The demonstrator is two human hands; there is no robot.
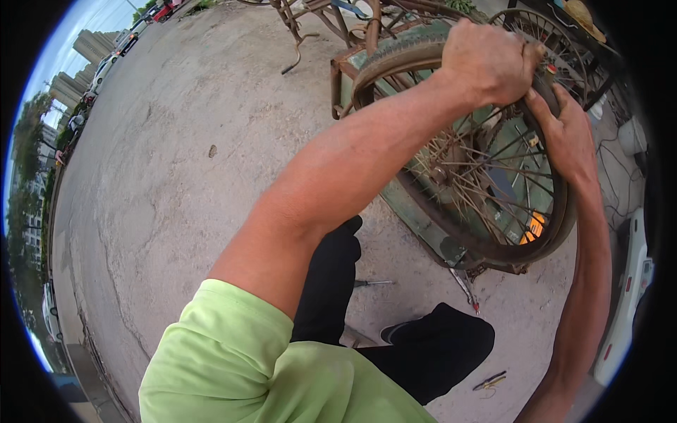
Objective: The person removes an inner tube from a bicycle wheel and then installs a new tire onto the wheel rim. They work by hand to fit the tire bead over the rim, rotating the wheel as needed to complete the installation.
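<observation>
A spoked bicycle wheel (441, 174) with a dark, worn tyre (553, 229) stands over a green-painted metal platform (423, 222). My left hand (486, 60) is closed round the top right of the tyre, its arm crossing the wheel. Just below it, my right hand (564, 134) grips the tyre's right side with the thumb pressed on it. A small red-tipped piece (551, 69) shows between the hands, too small to make out. An orange-yellow item (536, 227) lies behind the spokes.
Below the wheel lie a screwdriver (374, 283), a long metal tool (465, 289) and yellow-handled pliers (486, 381) on concrete. A rusty bicycle frame (296, 39) is at the top, with a grey bucket (632, 137) and cables at right. A road with parked cars (104, 70) runs along the left.
</observation>
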